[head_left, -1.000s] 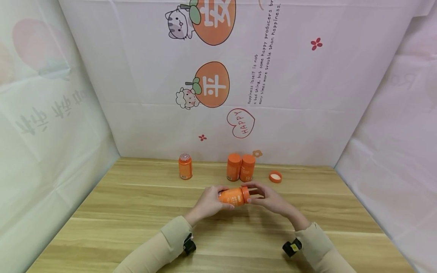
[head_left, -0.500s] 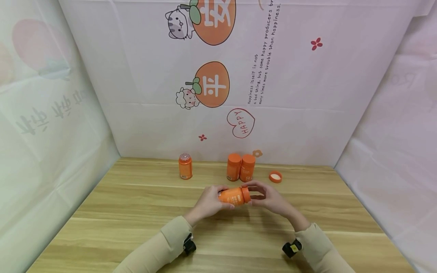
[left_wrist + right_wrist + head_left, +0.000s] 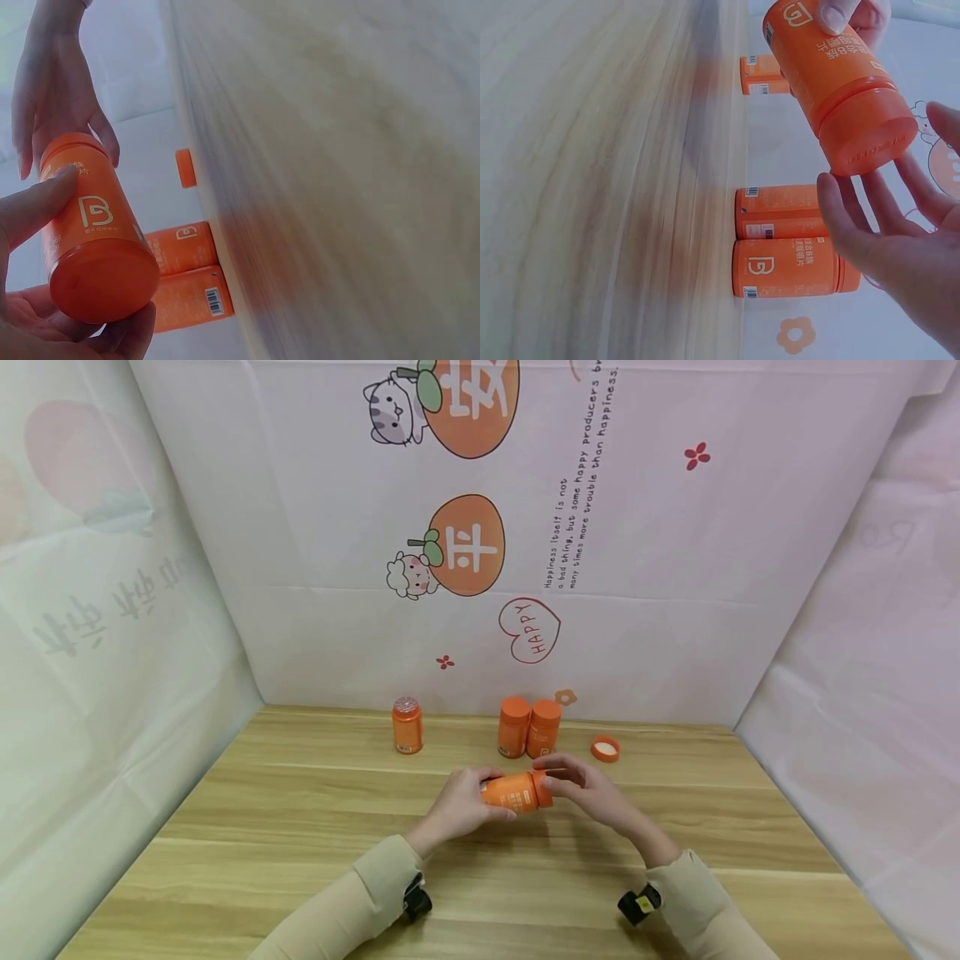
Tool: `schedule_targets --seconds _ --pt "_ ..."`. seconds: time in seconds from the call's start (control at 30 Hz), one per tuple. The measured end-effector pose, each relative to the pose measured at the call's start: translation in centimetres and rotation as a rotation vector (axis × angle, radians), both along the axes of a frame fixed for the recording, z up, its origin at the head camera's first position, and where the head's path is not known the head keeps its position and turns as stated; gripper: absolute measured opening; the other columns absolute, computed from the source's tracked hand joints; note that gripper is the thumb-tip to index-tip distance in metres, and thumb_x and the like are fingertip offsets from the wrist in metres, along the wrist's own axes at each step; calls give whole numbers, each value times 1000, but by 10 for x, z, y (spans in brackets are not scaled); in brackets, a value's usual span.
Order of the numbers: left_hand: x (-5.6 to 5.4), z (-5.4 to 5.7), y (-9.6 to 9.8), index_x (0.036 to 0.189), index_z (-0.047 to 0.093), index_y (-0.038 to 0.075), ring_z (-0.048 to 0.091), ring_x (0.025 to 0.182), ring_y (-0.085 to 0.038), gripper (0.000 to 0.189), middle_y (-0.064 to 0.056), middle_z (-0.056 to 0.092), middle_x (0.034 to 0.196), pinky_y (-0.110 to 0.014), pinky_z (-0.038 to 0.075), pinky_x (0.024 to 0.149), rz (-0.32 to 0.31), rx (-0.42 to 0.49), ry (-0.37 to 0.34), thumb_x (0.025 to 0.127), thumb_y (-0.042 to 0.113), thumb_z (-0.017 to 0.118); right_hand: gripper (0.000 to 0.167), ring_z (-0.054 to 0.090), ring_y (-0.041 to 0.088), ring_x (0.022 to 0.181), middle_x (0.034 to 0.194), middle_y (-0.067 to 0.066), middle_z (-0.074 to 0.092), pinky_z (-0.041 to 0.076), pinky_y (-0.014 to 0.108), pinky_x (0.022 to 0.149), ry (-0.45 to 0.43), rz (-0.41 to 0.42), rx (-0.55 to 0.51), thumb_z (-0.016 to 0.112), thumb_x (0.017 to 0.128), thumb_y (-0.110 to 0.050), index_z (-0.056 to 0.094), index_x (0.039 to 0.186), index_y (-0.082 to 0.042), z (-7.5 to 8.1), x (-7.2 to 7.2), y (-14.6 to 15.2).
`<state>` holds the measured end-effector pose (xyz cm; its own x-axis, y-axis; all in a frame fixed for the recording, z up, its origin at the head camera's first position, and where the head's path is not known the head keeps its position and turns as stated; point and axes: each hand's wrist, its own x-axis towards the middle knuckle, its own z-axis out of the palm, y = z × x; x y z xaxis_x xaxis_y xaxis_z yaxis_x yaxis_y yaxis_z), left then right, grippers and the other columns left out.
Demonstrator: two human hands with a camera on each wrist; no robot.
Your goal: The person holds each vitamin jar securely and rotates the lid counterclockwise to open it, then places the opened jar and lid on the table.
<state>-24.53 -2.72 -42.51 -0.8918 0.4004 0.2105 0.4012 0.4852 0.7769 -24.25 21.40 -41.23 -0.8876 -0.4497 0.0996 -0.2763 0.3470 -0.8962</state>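
An orange bottle (image 3: pixel 510 793) with white lettering lies nearly sideways above the table, its capped end pointing right. My left hand (image 3: pixel 459 806) grips its body; in the left wrist view the thumb (image 3: pixel 41 201) presses the side near the label, and the fingers curl below the base. My right hand (image 3: pixel 596 797) is around the orange cap (image 3: pixel 870 131), fingers loosely spread. In the right wrist view its thumb stands apart from the cap and the fingertips are at the cap's lower edge; whether they touch it cannot be made out. The cap sits on the bottle.
Two capped orange bottles (image 3: pixel 514 728) stand side by side at the back of the wooden table (image 3: pixel 300 827). Farther left stands an orange bottle (image 3: pixel 407 728) without a cap, its mouth covered by a silvery seal. A loose orange cap (image 3: pixel 605 748) lies at the right, white inside up.
My right hand's thumb has shifted upward over the cap, and its fingers have moved slightly around it. The bottle has turned slightly in my left hand, which otherwise stays in place.
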Motion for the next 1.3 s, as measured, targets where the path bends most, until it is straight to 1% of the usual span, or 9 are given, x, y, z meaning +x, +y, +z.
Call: schedule_targets --seconds 0.17,0.33,0.43,0.5,0.67,0.83,1.0,1.3 --pt "0 -1 2 112 66 7 59 88 -12 55 -4 68 105 -30 48 77 -5 -10 17 64 23 87 42 56 28 114 133 14 52 52 38 87 -16 6 9 51 98 -32 50 132 -7 -1 -2 -3" --pt "2 0 3 113 66 7 59 89 -13 55 -5 68 106 -30 48 79 -9 -13 15 64 21 87 41 57 27 113 132 15 52 53 39 84 -55 -7 22 47 99 -35 50 132 -10 -2 -2 -5" --pt "2 0 3 113 65 7 60 89 -14 56 -5 67 106 -30 48 79 -9 -14 16 64 21 87 44 56 28 113 131 17 52 53 41 85 -67 -24 38 45 100 -37 49 132 -8 -1 -1 -6" --pt "2 0 4 114 65 7 60 90 -14 56 -5 67 107 -30 49 79 -6 -12 13 64 21 87 48 56 29 113 130 18 52 52 45 86 -80 -30 53 44 100 -39 47 134 -5 -1 -1 -6" --pt "2 1 4 115 65 6 60 89 -14 58 -6 67 107 -31 49 77 6 0 4 63 21 88 53 58 28 111 127 18 54 50 50 88 -132 -57 72 45 98 -43 46 134 -5 -1 1 -6" --pt "1 1 3 115 65 7 60 87 -14 58 -6 68 105 -30 49 75 11 1 9 63 20 88 52 59 27 108 126 18 54 50 50 87 -168 -67 72 44 98 -44 45 134 -7 -2 1 -6" --pt "1 1 3 115 65 7 60 87 -13 58 -5 68 105 -30 49 75 14 -6 15 63 20 88 53 60 25 104 123 17 56 51 48 86 -167 -64 98 44 98 -46 46 133 -6 -1 2 -5" --pt "2 2 3 115 65 8 60 89 -15 57 -5 67 106 -32 49 77 20 -12 3 64 19 88 54 60 24 104 125 17 55 51 48 86 -163 -51 84 49 96 -45 46 134 -6 -1 2 -3"
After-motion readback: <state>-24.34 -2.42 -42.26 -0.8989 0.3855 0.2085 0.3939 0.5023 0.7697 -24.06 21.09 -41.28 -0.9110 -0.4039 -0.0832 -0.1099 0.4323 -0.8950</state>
